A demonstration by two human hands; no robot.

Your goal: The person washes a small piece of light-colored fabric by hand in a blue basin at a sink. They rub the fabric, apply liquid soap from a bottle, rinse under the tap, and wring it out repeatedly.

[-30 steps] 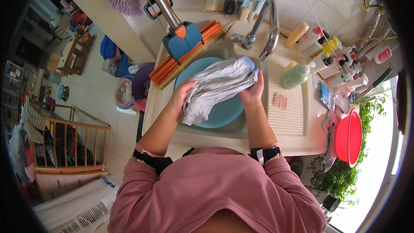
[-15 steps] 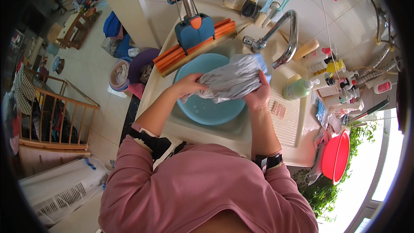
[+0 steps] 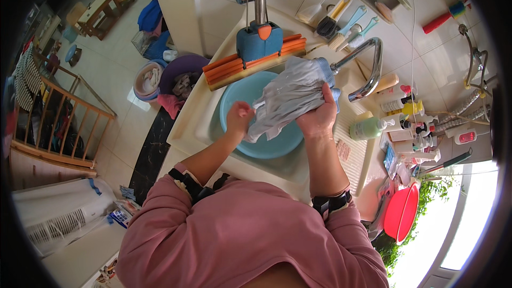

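Observation:
My right hand [image 3: 319, 118] grips a bunched grey wet cloth [image 3: 290, 95] and holds it up over a light blue basin [image 3: 239, 96] that sits in a cream sink [image 3: 192, 128]. My left hand [image 3: 238, 117] is closed on the cloth's lower left end, just above the basin. The upper end of the cloth reaches almost to the spout of the curved metal tap [image 3: 368, 69]. Both pink sleeves are pushed up to the elbows.
An orange and blue squeeze mop [image 3: 256, 56] lies across the sink's far rim. Brushes [image 3: 341, 21] lean against the tiled wall. Bottles [image 3: 405, 122] crowd the right ledge beside a ribbed washboard [image 3: 357, 154]. A red bowl [image 3: 401, 212] sits lower right. Buckets [image 3: 165, 77] stand on the floor at left.
The cloth has been lifted from the basin toward the tap and bunched tighter. My left hand has slid down to its lower end; my right hand has risen.

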